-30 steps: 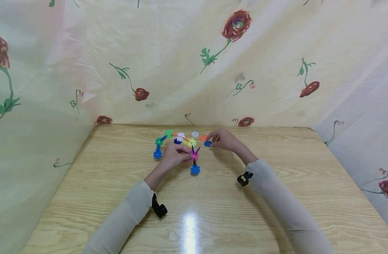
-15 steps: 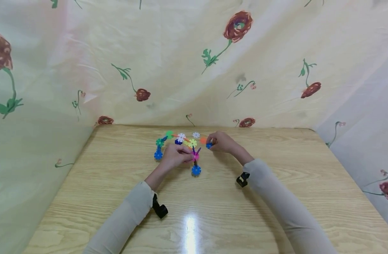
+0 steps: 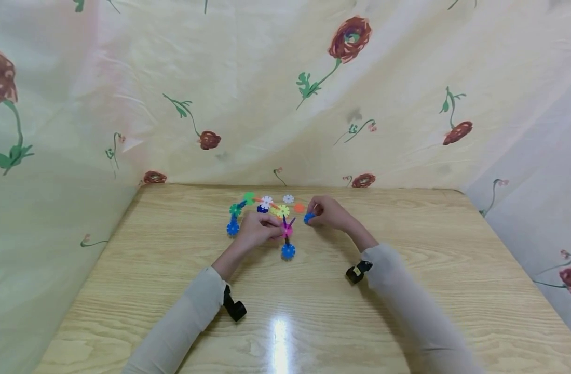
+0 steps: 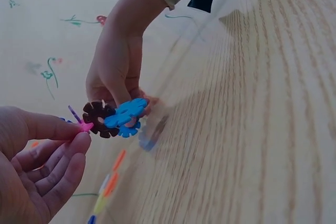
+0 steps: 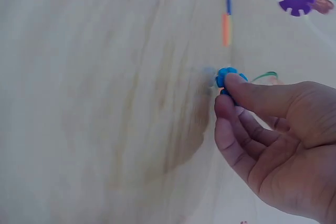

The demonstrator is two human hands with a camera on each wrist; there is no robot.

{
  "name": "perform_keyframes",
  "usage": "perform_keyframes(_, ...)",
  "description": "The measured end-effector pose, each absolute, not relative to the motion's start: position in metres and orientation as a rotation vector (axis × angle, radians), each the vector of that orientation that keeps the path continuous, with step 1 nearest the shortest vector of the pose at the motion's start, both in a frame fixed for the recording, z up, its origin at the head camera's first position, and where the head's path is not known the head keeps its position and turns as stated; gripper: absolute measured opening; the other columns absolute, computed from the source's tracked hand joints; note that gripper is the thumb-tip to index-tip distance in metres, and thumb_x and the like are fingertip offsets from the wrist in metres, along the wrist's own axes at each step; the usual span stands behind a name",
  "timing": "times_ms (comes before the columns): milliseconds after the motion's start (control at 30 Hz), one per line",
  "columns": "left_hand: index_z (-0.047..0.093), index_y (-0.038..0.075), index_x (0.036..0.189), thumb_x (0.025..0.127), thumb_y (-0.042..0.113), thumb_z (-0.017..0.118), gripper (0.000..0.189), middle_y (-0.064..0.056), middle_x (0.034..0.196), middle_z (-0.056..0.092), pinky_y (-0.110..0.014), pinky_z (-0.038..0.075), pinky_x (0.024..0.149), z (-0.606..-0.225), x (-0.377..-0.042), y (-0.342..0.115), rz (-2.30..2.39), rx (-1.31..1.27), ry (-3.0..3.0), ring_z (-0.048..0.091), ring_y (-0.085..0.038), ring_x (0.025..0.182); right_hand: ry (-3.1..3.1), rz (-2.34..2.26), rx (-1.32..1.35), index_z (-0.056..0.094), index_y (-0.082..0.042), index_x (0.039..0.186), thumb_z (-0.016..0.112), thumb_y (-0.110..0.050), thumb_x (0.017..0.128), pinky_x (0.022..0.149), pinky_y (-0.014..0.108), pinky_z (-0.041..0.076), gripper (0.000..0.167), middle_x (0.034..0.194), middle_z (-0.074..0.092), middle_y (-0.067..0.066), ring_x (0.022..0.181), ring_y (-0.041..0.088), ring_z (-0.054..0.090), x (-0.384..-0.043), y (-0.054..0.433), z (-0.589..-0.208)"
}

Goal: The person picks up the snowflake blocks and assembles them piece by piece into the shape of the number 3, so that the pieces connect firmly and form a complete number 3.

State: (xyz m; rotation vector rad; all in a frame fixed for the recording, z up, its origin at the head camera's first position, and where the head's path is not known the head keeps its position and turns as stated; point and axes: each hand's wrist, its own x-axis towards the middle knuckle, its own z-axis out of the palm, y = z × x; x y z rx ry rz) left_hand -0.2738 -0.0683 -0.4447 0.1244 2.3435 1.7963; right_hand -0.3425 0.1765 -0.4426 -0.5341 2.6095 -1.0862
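Nearest on the wood-grain surface [image 3: 341,301] side of the group, a blue notched plastic disc [image 3: 288,251] joins through a brown notched disc [image 4: 93,111] to a bright pink notched disc [image 3: 287,230], which the left hand [image 3: 255,228] pinches by the rim between thumb and fingers. Farther and to the right, the right hand [image 3: 329,213] grips a second blue disc [image 3: 309,218] in its fingertips, apart from that cluster. For a sound fit, the left grip should probably stay firm while the second blue disc is turned slot to slot and pushed straight, since tilting could spread the notches. Farther off lie a yellow disc [image 3: 282,211], just past the left fingertips and likely to be nudged, an orange disc [image 3: 299,208] near the right fingertips, and, farthest, a pale white disc [image 3: 288,199]; a flower-print curtain [image 3: 248,104] closes the back.
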Motion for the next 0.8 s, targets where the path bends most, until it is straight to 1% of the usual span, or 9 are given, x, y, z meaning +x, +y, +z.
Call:
perform_keyframes(100,0.078,-0.001,0.092,0.085,0.002,0.080,0.007,-0.012,0.089,0.076,-0.035,0.063,0.072,-0.444,-0.274,-0.069,1.803,0.119,2.324,0.070,-0.010,0.068,2.559,-1.244,-0.525,0.066,0.002,0.106,0.069,-0.001,0.094,0.066,0.028,0.055,0.013,0.094,0.069,0.015,0.080,0.021,0.064,-0.337,0.177,-0.443)
perform_keyframes(200,0.078,-0.001,0.093,0.086,0.002,0.079,0.008,-0.013,0.090,0.076,-0.035,0.064,0.074,-0.443,-0.275,-0.070,1.809,0.113,2.309,0.070,-0.010,0.070,2.517,-1.389,-0.507,0.068,0.004,0.114,0.068,-0.003,0.096,0.066,0.031,0.058,0.019,0.093,0.071,0.015,0.076,0.021,0.066,-0.332,0.176,-0.441)
perform_keyframes(333,0.078,-0.001,0.093,0.086,0.002,0.079,0.008,-0.012,0.091,0.076,-0.035,0.064,0.074,-0.442,-0.275,-0.070,1.807,0.103,2.308,0.070,-0.011,0.071,2.447,-1.552,-0.471,0.069,0.003,0.120,0.068,-0.008,0.097,0.075,0.040,0.062,0.026,0.096,0.073,0.013,0.078,0.018,0.068,-0.325,0.172,-0.436)
perform_keyframes(433,0.078,-0.003,0.093,0.086,0.001,0.079,0.008,-0.013,0.092,0.076,-0.035,0.064,0.074,-0.442,-0.275,-0.070,1.810,0.107,2.312,0.070,-0.011,0.071,2.387,-1.633,-0.440,0.069,0.003,0.120,0.069,-0.010,0.098,0.083,0.046,0.062,0.026,0.098,0.075,0.010,0.080,0.015,0.070,-0.321,0.169,-0.433)
perform_keyframes(500,0.078,-0.004,0.094,0.086,0.000,0.079,0.009,-0.014,0.092,0.076,-0.036,0.064,0.075,-0.442,-0.275,-0.070,1.816,0.115,2.313,0.070,-0.011,0.071,2.356,-1.663,-0.432,0.069,0.004,0.120,0.068,-0.010,0.098,0.086,0.047,0.061,0.026,0.099,0.076,0.010,0.080,0.014,0.070,-0.319,0.167,-0.431)
perform_keyframes(633,0.078,-0.004,0.093,0.086,-0.001,0.077,0.008,-0.015,0.091,0.076,-0.038,0.064,0.074,-0.443,-0.275,-0.070,1.823,0.134,2.329,0.070,-0.012,0.069,2.325,-1.681,-0.431,0.069,0.004,0.119,0.067,-0.008,0.098,0.086,0.045,0.062,0.024,0.099,0.075,0.010,0.080,0.014,0.071,-0.316,0.162,-0.427)
perform_keyframes(800,0.078,-0.003,0.093,0.085,0.000,0.078,0.008,-0.015,0.091,0.076,-0.037,0.064,0.073,-0.443,-0.275,-0.071,1.796,0.162,2.366,0.069,-0.011,0.068,2.323,-1.680,-0.467,0.069,0.004,0.117,0.066,-0.005,0.098,0.078,0.033,0.062,0.022,0.099,0.074,0.014,0.077,0.012,0.068,-0.315,0.161,-0.426)
